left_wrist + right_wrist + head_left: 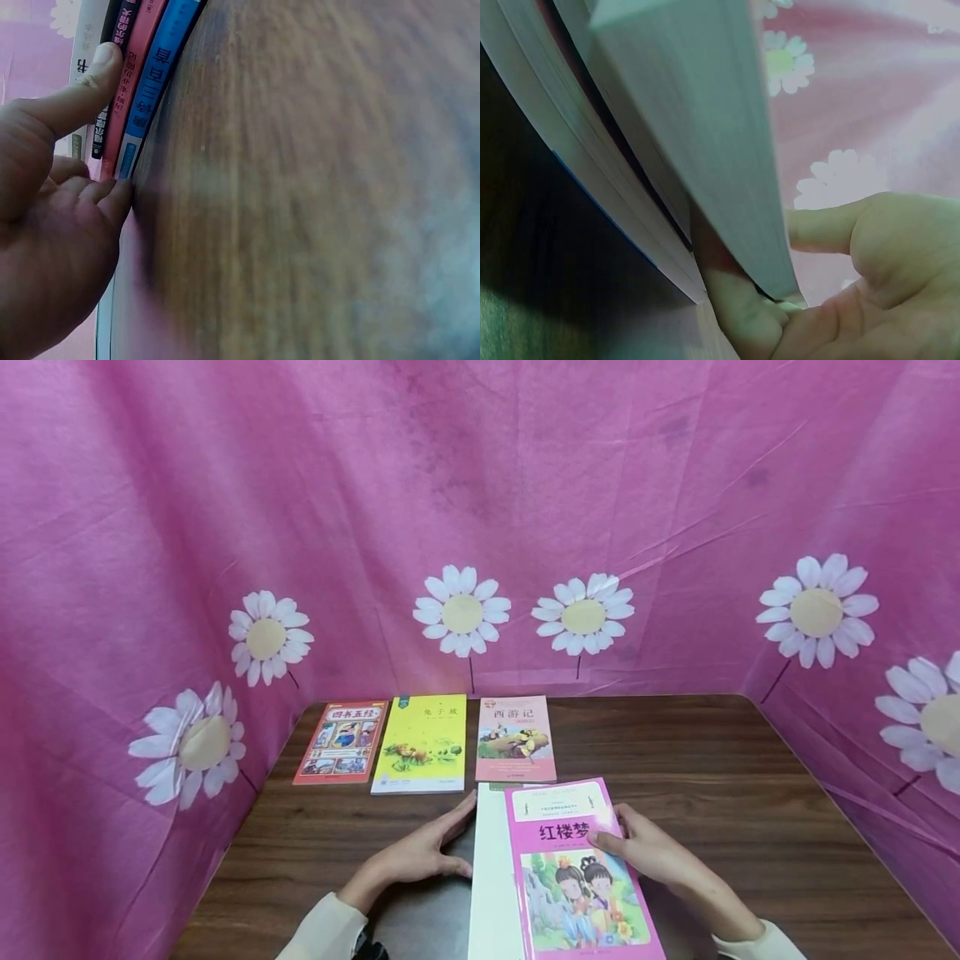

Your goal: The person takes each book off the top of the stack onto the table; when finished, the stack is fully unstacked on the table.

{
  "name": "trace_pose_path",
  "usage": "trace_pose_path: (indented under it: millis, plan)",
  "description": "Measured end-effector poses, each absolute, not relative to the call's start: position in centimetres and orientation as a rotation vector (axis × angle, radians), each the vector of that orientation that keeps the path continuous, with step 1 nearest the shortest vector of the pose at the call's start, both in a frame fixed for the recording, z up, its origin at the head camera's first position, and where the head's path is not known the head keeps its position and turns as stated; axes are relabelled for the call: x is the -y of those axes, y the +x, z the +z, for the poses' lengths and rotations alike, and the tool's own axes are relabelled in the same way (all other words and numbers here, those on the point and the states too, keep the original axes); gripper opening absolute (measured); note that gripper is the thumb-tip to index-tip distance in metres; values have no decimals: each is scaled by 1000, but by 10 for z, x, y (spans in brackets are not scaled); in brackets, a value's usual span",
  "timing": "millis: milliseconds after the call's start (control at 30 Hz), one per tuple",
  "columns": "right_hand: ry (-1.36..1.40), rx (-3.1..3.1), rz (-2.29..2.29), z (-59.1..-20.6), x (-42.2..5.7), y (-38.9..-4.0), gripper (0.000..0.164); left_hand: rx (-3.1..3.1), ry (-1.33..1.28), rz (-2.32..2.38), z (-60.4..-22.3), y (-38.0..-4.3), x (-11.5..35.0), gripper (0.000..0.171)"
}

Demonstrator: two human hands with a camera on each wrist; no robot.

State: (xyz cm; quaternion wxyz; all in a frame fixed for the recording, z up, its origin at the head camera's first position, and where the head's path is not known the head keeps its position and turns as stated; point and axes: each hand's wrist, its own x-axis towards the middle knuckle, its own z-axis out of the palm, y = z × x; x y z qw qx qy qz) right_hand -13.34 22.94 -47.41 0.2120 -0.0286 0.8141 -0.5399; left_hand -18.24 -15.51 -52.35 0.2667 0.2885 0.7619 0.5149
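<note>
My right hand (652,850) grips a magenta-covered book (536,914) by its right edge, thumb on the cover and fingers underneath. In the right wrist view this book's page block (712,120) is tilted up off the lower books (570,127), with fingers in the gap. Below it lies a stack topped by a pale-covered book (491,877). My left hand (416,856) rests along the stack's left side, fingers extended and thumb apart. The left wrist view shows its thumb by a black spine (114,90), above a red spine (133,82) and a blue spine (161,64).
Along the back of the brown wooden table (675,752) lie a red book (341,743), a yellow book (420,743) and a pink book (516,739), side by side. A magenta curtain (360,485) with white daisies surrounds the table.
</note>
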Motion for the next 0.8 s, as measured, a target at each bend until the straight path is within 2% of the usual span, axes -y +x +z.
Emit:
trace_pose_path:
  millis: [200,400,800]
  plan:
    - [-109,-2238,-1541,-478,-234,-134,55,-2175,783,1294,-521,-183,156,107]
    - [-96,-2225,-1571,-478,-236,-134,58,-2158,789,1303,-521,-185,156,112]
    - [-122,-2122,-1682,-477,-242,-134,69,-2168,797,1297,-524,-184,155,114]
